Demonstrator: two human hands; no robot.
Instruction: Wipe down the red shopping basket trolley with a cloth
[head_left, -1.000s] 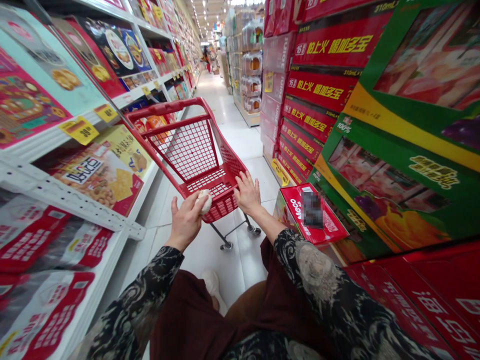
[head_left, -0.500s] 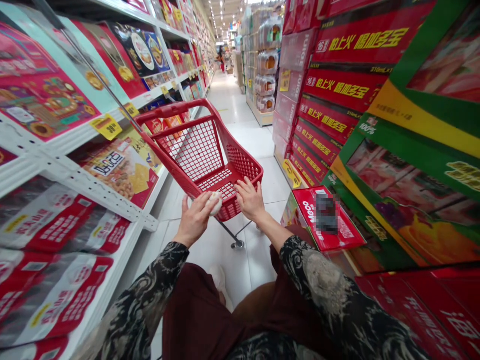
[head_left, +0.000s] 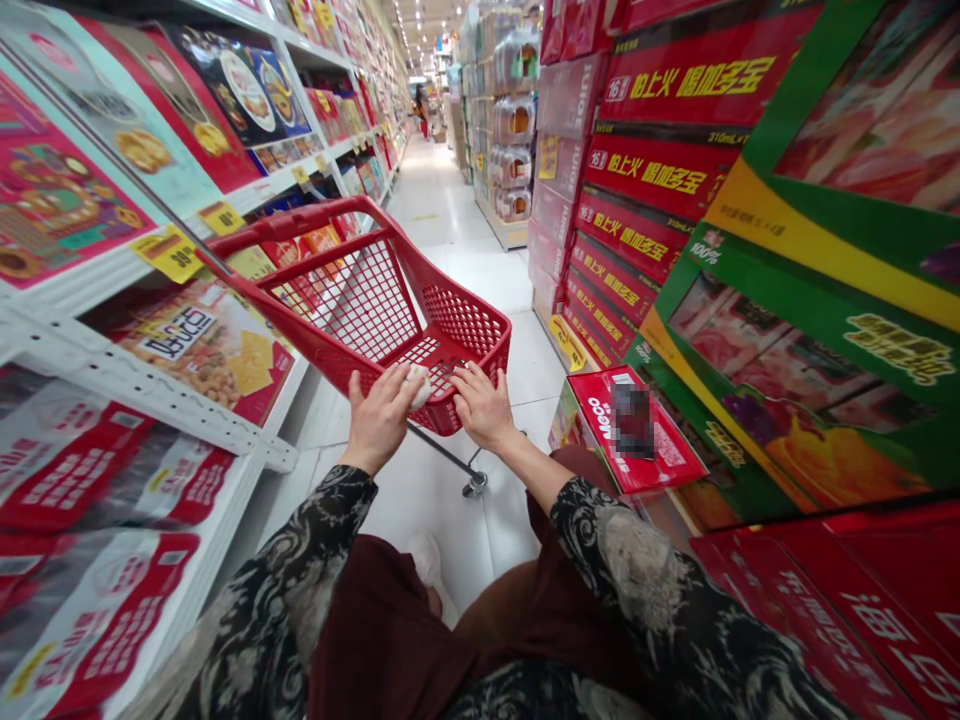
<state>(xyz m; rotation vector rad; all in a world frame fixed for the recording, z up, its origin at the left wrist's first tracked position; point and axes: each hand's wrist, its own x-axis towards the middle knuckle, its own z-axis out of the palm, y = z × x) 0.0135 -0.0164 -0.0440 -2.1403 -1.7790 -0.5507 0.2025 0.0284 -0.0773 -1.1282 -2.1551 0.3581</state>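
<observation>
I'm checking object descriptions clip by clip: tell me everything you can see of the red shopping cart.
The red shopping cart stands upright on the pale tiled floor, slanted across the aisle, its handle bar toward the shelves. Its basket looks like plastic, with latticed walls; below, a metal-looking tube reaches a caster wheel. The left hand, holding a whitish object, and the right hand are at its near edge; whether they touch it is unclear.

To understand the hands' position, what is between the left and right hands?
A small white item held by the left hand lies between them; beside it, the head view shows the red cart.
</observation>
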